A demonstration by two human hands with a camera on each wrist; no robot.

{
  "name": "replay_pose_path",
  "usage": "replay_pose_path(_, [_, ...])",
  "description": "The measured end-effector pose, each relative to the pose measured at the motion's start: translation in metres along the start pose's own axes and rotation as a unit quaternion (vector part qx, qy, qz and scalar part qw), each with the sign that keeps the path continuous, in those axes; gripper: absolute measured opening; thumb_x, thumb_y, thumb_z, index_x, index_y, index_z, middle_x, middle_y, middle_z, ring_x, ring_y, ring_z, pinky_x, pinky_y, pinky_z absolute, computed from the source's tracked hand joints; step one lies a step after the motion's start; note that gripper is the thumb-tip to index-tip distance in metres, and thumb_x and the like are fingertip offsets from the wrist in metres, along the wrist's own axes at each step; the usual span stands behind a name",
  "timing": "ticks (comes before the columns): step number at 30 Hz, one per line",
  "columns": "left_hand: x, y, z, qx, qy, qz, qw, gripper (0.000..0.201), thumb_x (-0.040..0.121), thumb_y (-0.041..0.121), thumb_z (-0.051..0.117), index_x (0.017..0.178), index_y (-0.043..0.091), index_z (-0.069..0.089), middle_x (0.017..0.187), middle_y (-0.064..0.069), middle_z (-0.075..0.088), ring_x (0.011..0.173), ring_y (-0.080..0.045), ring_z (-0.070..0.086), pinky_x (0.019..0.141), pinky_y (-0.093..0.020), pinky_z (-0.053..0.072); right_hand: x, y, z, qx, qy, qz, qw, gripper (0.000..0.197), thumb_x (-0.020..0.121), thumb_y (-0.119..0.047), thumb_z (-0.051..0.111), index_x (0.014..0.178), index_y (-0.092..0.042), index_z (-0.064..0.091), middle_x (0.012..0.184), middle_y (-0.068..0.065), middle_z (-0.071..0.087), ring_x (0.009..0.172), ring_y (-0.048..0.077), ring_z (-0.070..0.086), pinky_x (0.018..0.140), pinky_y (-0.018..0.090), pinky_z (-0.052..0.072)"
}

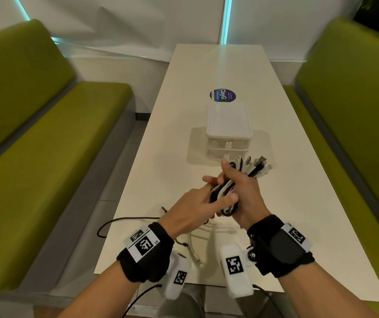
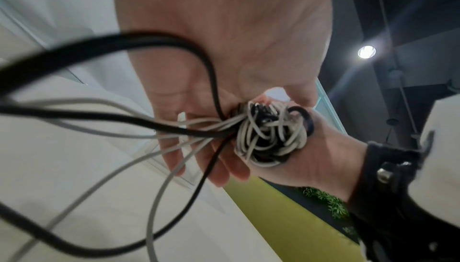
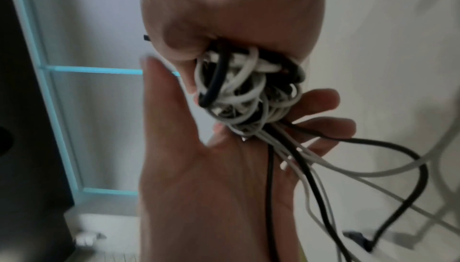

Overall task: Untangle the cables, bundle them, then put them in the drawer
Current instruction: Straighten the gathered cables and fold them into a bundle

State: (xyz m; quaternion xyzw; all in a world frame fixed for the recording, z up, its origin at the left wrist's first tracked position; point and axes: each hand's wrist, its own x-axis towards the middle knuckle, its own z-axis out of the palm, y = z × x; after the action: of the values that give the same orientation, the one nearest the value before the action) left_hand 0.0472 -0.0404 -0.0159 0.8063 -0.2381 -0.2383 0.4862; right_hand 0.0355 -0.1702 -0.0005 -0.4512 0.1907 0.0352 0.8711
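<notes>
head view: cable bundle (image 1: 226, 191) raised above white table (image 1: 179, 143), gripped in right hand (image 1: 241, 191); left hand (image 1: 195, 203) laid against it, fingers straight; drawer box (image 1: 228, 131) just beyond, shut.
left wrist view: black and white loops (image 2: 268, 134) wadded between both palms, loose strands trailing.
right wrist view: right fingers (image 3: 321, 99) curled round wad (image 3: 248, 93).
</notes>
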Motion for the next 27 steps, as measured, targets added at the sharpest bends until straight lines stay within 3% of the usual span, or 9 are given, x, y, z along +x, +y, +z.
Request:
replay_pose_path(2, [0.000, 0.002, 0.002, -0.004, 0.004, 0.009, 1.000, 0.062, 0.077, 0.076, 0.050, 0.110, 0.025, 0.059, 0.094, -0.003, 0.072, 0.083, -0.020, 0.069, 0.086, -0.048, 0.053, 0.002, 0.002, -0.002, -0.006, 0.030, -0.019, 0.999, 0.039, 0.089, -0.022, 0.068, 0.058, -0.008, 0.049, 0.055, 0.010, 0.050, 0.056, 0.021, 0.060, 0.077, 0.037, 0.058])
replay_pose_path(5, [0.001, 0.000, 0.000, -0.011, -0.004, -0.002, 1.000, 0.059, 0.074, 0.072, 0.057, 0.103, 0.020, 0.059, 0.087, -0.005, 0.072, 0.078, -0.021, 0.070, 0.083, -0.046, 0.055, 0.002, 0.004, -0.001, -0.013, 0.046, -0.039, 0.998, 0.039, 0.090, -0.016, 0.068, 0.057, -0.009, 0.047, 0.049, 0.004, 0.041, 0.045, 0.018, 0.048, 0.084, 0.038, 0.057])
replay_pose_path(9, [0.002, 0.003, -0.003, 0.054, -0.062, -0.019, 0.996, 0.071, 0.064, 0.075, 0.064, 0.115, 0.028, 0.054, 0.103, 0.007, 0.068, 0.093, -0.008, 0.066, 0.089, -0.034, 0.054, 0.001, 0.009, 0.001, -0.024, 0.063, -0.069, 0.995, 0.030, 0.090, -0.012, 0.067, 0.065, -0.010, 0.050, 0.050, 0.005, 0.039, 0.042, 0.018, 0.046, 0.070, 0.032, 0.058])
replay_pose_path(11, [0.004, 0.008, -0.004, 0.085, -0.086, -0.021, 0.992, 0.064, 0.062, 0.070, 0.072, 0.112, 0.034, 0.056, 0.106, 0.014, 0.065, 0.098, -0.004, 0.063, 0.092, -0.029, 0.051, 0.001, 0.012, 0.001, -0.056, 0.060, -0.098, 0.992, 0.031, 0.090, -0.011, 0.067, 0.065, -0.009, 0.049, 0.048, 0.006, 0.040, 0.041, 0.018, 0.047, 0.065, 0.031, 0.057])
replay_pose_path(13, [0.005, 0.011, -0.007, 0.077, -0.096, -0.040, 0.992, 0.044, 0.066, 0.056, 0.080, 0.098, 0.031, 0.063, 0.095, 0.010, 0.069, 0.091, -0.007, 0.065, 0.088, -0.027, 0.052, -0.001, 0.013, 0.002, -0.089, 0.041, -0.111, 0.989, 0.031, 0.090, -0.010, 0.067, 0.064, -0.008, 0.049, 0.047, 0.007, 0.041, 0.041, 0.018, 0.046, 0.057, 0.031, 0.053])
replay_pose_path(16, [0.004, 0.010, -0.007, 0.021, -0.116, -0.062, 0.991, 0.031, 0.069, 0.029, 0.084, 0.089, 0.010, 0.069, 0.089, -0.010, 0.072, 0.081, -0.020, 0.068, 0.084, -0.032, 0.051, -0.006, 0.015, 0.000, -0.103, 0.006, -0.108, 0.989, 0.028, 0.089, -0.012, 0.067, 0.067, -0.009, 0.051, 0.048, 0.008, 0.043, 0.042, 0.020, 0.046, 0.053, 0.033, 0.048])
replay_pose_path(20, [0.001, 0.004, 0.001, -0.038, -0.073, -0.067, 0.994, 0.021, 0.062, 0.012, 0.080, 0.075, 0.007, 0.065, 0.076, -0.021, 0.067, 0.062, -0.023, 0.060, 0.068, -0.040, 0.050, -0.008, 0.016, -0.001, -0.060, -0.033, -0.074, 0.995, 0.036, 0.090, -0.018, 0.067, 0.061, -0.009, 0.046, 0.051, 0.010, 0.039, 0.044, 0.023, 0.046, 0.051, 0.034, 0.044])
replay_pose_path(24, [0.002, 0.004, 0.007, -0.053, -0.016, -0.053, 0.997, 0.019, 0.063, 0.007, 0.077, 0.071, 0.015, 0.061, 0.063, -0.012, 0.063, 0.055, -0.024, 0.059, 0.057, -0.038, 0.047, -0.007, 0.009, 0.002, -0.072, -0.024, -0.066, 0.995, 0.049, 0.087, -0.027, 0.069, 0.052, -0.008, 0.040, 0.052, 0.011, 0.038, 0.043, 0.021, 0.044, 0.050, 0.031, 0.044])
replay_pose_path(27, [0.002, 0.002, 0.008, -0.067, -0.008, -0.050, 0.996, 0.019, 0.065, 0.004, 0.076, 0.072, 0.012, 0.061, 0.061, -0.009, 0.063, 0.054, -0.022, 0.060, 0.055, -0.036, 0.047, -0.006, 0.008, 0.002, -0.087, -0.015, -0.051, 0.995, 0.048, 0.087, -0.027, 0.070, 0.054, -0.008, 0.041, 0.058, 0.014, 0.038, 0.044, 0.023, 0.045, 0.050, 0.031, 0.045])
